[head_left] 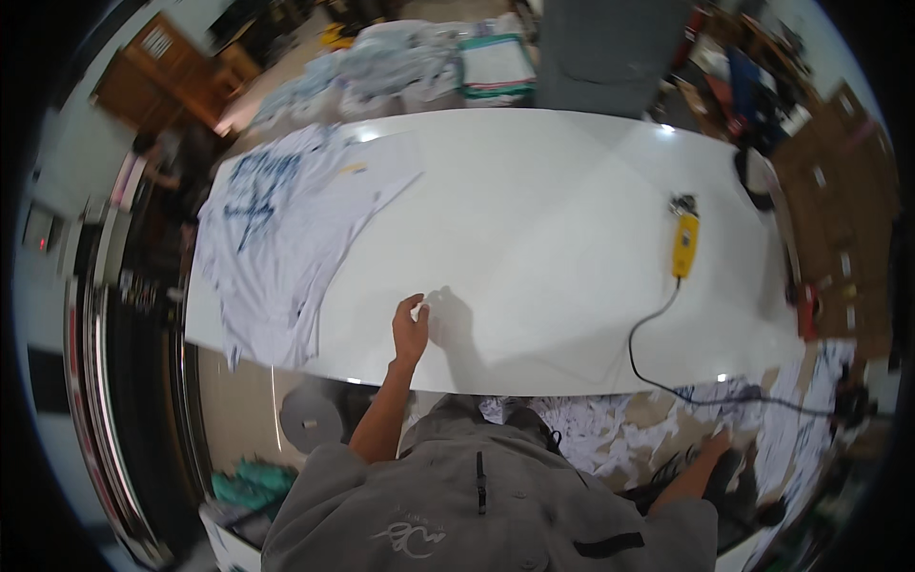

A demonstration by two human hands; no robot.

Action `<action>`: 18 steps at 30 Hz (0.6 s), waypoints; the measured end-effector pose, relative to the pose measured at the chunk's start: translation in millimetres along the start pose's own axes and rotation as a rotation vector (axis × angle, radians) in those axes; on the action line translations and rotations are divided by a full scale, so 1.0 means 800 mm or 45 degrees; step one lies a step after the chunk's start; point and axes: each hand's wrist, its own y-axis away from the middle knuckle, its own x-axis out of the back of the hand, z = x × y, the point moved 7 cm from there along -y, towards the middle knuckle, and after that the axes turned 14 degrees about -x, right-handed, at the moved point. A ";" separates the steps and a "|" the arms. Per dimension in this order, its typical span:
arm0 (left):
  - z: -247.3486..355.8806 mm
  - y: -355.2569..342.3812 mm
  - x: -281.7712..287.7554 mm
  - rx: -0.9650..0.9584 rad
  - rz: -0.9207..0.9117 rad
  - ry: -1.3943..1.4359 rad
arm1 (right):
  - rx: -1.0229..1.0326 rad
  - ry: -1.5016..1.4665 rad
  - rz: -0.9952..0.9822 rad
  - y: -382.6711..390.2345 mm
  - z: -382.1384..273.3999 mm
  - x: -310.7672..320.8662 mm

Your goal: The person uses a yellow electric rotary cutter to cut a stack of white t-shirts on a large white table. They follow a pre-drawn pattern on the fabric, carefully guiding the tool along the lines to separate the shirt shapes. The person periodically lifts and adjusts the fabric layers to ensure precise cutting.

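My left hand is above the white table near its front edge, fingers loosely curved and thumb apart, with nothing in it. Its shadow falls on the tabletop. To its left lies a white T-shirt with a blue print, spread over the table's left end. My right hand is low at my right side, below the table edge, over the fabric scraps; its fingers are too unclear to read. Neither hand touches the yellow corded power tool with a metal head, which lies on the table's right side.
A black cord runs from the tool over the front edge to the right. White fabric scraps cover the floor there. Cardboard boxes stand at the right, bagged bundles and a grey pillar behind. Another person is at far left.
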 end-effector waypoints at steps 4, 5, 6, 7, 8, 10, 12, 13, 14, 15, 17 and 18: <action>-0.068 0.049 0.071 0.121 0.289 -0.222 | -0.664 -1.016 -1.527 0.108 -0.070 -0.153; -0.065 0.043 0.111 0.078 0.352 -0.358 | -0.482 -0.757 -1.695 0.177 -0.159 -0.144; -0.069 0.034 0.148 0.064 0.380 -0.495 | -0.430 -0.661 -1.838 0.247 -0.218 -0.115; -0.091 0.061 0.188 0.154 0.458 -0.587 | -0.324 -0.524 -1.935 0.295 -0.263 -0.054; -0.111 0.059 0.204 0.199 0.507 -0.628 | -0.220 -0.434 -1.940 0.334 -0.292 -0.005; -0.144 0.049 0.231 0.265 0.581 -0.761 | 0.418 -0.265 -1.813 0.380 -0.349 0.045; -0.168 0.042 0.259 0.323 0.640 -0.951 | 1.683 -0.065 -1.137 0.422 -0.420 0.066; -0.183 0.030 0.265 0.388 0.517 -0.962 | 1.299 -0.066 -1.271 0.423 -0.461 0.118; -0.199 0.026 0.270 0.465 0.387 -0.971 | 0.908 -0.055 -1.387 0.431 -0.495 0.199; -0.213 0.020 0.275 0.540 0.249 -0.970 | 1.327 -0.426 -1.137 0.439 -0.530 0.212; -0.240 0.018 0.272 0.375 0.087 -0.884 | 0.802 -0.611 -1.665 0.470 -0.606 0.295; -0.243 0.022 0.254 0.202 0.055 -0.794 | 0.866 -0.685 -1.703 0.493 -0.645 0.349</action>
